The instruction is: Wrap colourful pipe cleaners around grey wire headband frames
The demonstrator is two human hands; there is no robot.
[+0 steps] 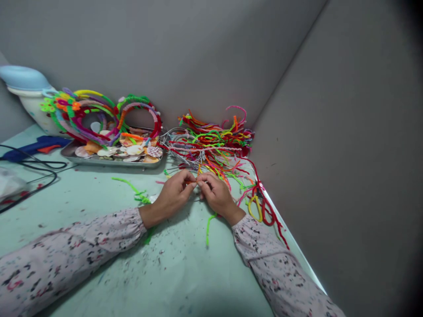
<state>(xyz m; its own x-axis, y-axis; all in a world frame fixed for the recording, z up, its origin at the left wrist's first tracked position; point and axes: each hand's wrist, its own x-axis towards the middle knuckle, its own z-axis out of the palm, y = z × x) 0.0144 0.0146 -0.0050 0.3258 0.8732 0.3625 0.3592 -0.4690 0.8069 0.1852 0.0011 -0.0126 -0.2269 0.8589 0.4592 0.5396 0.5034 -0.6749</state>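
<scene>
My left hand and my right hand meet over the table, fingertips nearly touching. Both pinch a short orange pipe cleaner, most of it hidden by the fingers. A thin wire-like loop seems to run beneath them. Beyond the hands lies a tangled pile of colourful pipe cleaners mixed with grey wire hoops. Bright green pipe cleaner pieces lie by my left wrist and below my right hand.
A metal tray of seashells stands at the back left, with wrapped headbands resting on it. Behind it is a white container with a blue lid. Yellow-and-red-handled scissors lie near the right edge. Black cables cross the left side.
</scene>
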